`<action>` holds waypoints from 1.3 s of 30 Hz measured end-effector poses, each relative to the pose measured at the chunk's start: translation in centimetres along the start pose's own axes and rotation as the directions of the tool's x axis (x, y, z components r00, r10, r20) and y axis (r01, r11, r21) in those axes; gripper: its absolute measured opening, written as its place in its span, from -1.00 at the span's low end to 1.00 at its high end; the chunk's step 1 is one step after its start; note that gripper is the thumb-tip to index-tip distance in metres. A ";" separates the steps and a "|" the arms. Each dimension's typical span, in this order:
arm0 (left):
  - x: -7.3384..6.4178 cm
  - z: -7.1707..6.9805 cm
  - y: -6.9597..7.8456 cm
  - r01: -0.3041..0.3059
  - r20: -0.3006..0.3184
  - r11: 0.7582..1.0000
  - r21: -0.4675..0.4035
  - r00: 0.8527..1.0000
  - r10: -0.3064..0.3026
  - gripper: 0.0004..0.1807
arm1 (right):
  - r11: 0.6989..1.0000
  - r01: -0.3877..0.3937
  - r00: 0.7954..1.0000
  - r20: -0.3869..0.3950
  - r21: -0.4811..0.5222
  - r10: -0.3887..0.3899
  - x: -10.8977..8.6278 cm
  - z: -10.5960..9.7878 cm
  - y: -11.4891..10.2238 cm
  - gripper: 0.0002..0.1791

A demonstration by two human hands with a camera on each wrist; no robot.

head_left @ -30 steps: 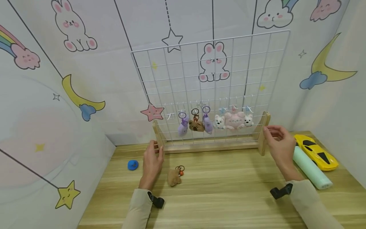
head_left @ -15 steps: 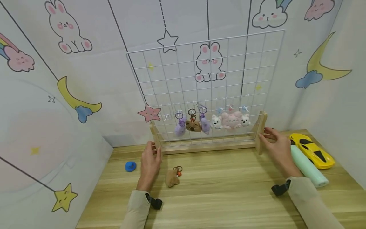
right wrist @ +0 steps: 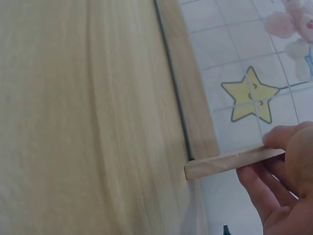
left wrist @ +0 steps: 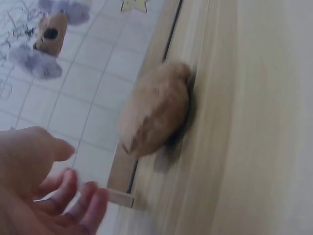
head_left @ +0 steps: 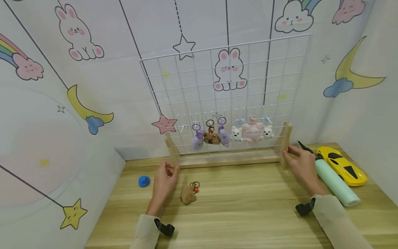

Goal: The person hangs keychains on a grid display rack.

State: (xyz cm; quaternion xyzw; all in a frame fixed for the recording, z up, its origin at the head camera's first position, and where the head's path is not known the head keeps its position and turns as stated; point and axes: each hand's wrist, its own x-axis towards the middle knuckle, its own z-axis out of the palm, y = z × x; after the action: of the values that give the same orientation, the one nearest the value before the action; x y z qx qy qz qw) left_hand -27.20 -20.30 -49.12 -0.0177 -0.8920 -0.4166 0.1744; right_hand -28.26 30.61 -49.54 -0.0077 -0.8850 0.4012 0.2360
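Observation:
A white wire grid rack (head_left: pixel 225 47) stands in a wooden base (head_left: pixel 230 162) with an upright at each end. My right hand (head_left: pixel 300 164) pinches the right wooden upright (head_left: pixel 287 133), thumb on one face and fingers (right wrist: pixel 261 188) on the other. In front of the left upright (head_left: pixel 170 147), my left hand (head_left: pixel 164 180) hovers with loosely bent fingers and nothing in them. Just right of it, a brown plush keychain (head_left: pixel 188 194) lies on the table. Purple plush charms, a brown plush head (head_left: pixel 212 138), white dogs and a pink plush (head_left: pixel 253 132) hang from the grid.
A small blue toy (head_left: pixel 144 181) lies left of my left hand. Beyond my right hand are a mint-green roll (head_left: pixel 337 181) and a yellow toy car (head_left: pixel 342 165). A wall with printed bunnies and stars rises close behind the rack.
My left hand has come off the left upright and drawn back toward me. My right hand, earlier beside the right upright, has taken hold of it. The keychain has stayed put.

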 end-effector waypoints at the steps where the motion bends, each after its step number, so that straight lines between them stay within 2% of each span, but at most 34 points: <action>1: -0.4 -0.1 0.3 -0.006 0.058 1.000 0.005 0.998 0.006 -0.83 | 1.000 0.010 1.000 -0.001 -0.001 -0.010 0.0 0.1 0.1 -0.42; 3: -1.2 -0.2 0.9 -0.006 0.193 1.000 0.012 0.981 0.004 -0.83 | 1.000 0.024 1.000 -0.008 0.002 -0.024 0.1 0.2 0.2 -0.42; 6: -2.1 -0.1 1.9 -0.013 0.345 1.000 0.021 0.939 0.005 -0.75 | 0.999 0.043 0.999 -0.032 0.005 -0.043 0.1 0.2 0.1 -0.45; 8: -2.5 0.2 2.6 -0.014 0.395 0.999 0.040 0.919 -0.003 -0.67 | 0.999 0.044 0.998 -0.035 0.012 -0.044 0.0 0.1 0.2 -0.45; 10: -2.8 0.6 3.0 -0.040 0.413 0.997 0.069 0.911 0.008 -0.61 | 0.999 0.038 0.999 -0.031 0.015 -0.038 -0.1 0.0 0.1 -0.45; 12: -3.1 1.0 3.2 -0.057 0.420 0.993 0.101 0.908 0.010 -0.56 | 0.999 0.035 0.999 -0.023 0.019 -0.035 -0.1 0.0 0.1 -0.44; 16: -3.4 1.6 3.2 -0.107 0.416 0.983 0.150 0.909 0.035 -0.67 | 0.999 0.031 0.999 -0.008 0.035 -0.031 -0.1 0.0 0.0 -0.42; 21: -3.5 1.9 3.2 -0.126 0.399 0.980 0.154 0.915 0.055 -0.78 | 0.999 0.027 1.000 -0.016 0.033 -0.026 -0.1 0.1 0.1 -0.41; 26: -3.3 2.0 3.2 -0.139 0.412 0.979 0.152 0.909 0.065 -0.82 | 0.999 0.015 1.000 -0.016 0.034 -0.015 -0.1 0.2 0.2 -0.41; 32: -3.4 2.2 3.4 -0.200 0.412 0.965 0.170 0.904 0.114 -0.83 | 0.999 0.010 1.000 -0.018 0.032 -0.009 -0.1 0.3 0.2 -0.40; 39: -3.8 2.6 3.9 -0.171 0.359 0.959 0.224 0.930 0.082 -0.77 | 0.999 0.025 0.999 -0.021 0.048 -0.024 -0.2 0.2 0.3 -0.42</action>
State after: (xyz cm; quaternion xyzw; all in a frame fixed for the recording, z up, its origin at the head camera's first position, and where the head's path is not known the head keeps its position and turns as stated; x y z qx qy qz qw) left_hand -23.71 -15.36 -49.01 -0.1263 -0.9513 -0.2781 0.0421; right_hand -28.21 30.68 -49.96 0.0049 -0.8727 0.4193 0.2502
